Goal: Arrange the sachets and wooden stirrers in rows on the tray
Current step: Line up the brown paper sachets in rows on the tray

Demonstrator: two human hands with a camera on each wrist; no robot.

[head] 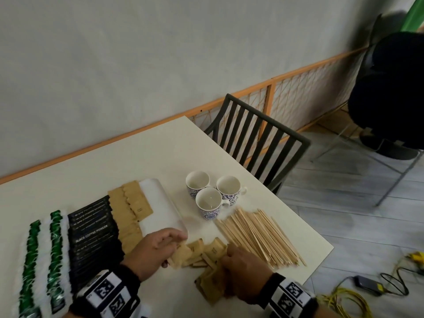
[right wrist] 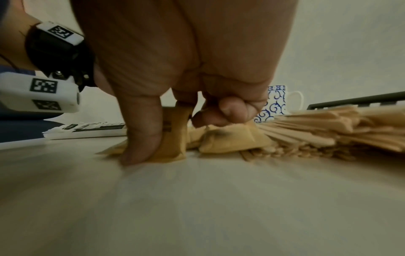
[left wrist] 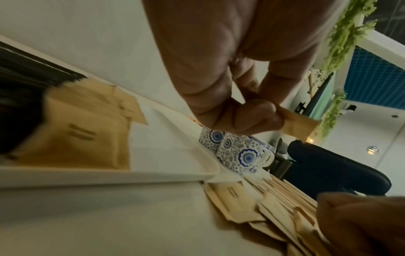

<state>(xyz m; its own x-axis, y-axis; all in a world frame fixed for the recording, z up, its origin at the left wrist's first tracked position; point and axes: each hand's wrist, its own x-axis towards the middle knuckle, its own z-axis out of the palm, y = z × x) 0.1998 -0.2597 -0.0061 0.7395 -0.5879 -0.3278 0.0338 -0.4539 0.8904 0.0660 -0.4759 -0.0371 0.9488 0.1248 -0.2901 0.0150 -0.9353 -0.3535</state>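
A white tray holds rows of green-and-white sachets, black coffee sachets and brown sachets. Loose brown sachets lie in a heap just off the tray's near right corner. My left hand pinches one brown sachet between thumb and fingers above that heap. My right hand bears down on the heap, thumb and curled fingers gripping a brown sachet stood on edge. A pile of wooden stirrers lies to the right of the heap.
Three blue-patterned cups stand behind the stirrers, close to the tray's right side. A black chair sits at the table's far right edge. Yellow cables lie on the floor to the right. The table edge runs near the stirrers.
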